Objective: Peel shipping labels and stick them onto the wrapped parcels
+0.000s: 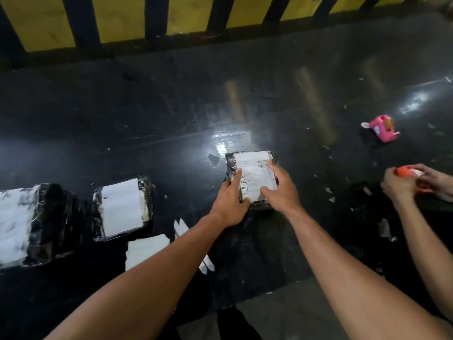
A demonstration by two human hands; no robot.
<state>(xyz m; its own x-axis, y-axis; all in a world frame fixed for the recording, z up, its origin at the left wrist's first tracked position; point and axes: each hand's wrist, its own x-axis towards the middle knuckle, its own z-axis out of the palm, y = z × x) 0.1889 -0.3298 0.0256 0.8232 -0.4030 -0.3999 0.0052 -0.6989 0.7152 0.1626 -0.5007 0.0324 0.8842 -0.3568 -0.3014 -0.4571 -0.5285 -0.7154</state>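
three parcels, two hands

pretty dim overall, most of the dark table just swallows detail. light looks like it comes from overhead: there's a hard white glare patch right behind the middle parcel and another hotspot at the far right near the pink tape dispenser. the white labels on the left parcels are blown out, no text readable. wide-angle bend curves the yellow and black barrier up top. the edges go soft and smeary, especially the left.
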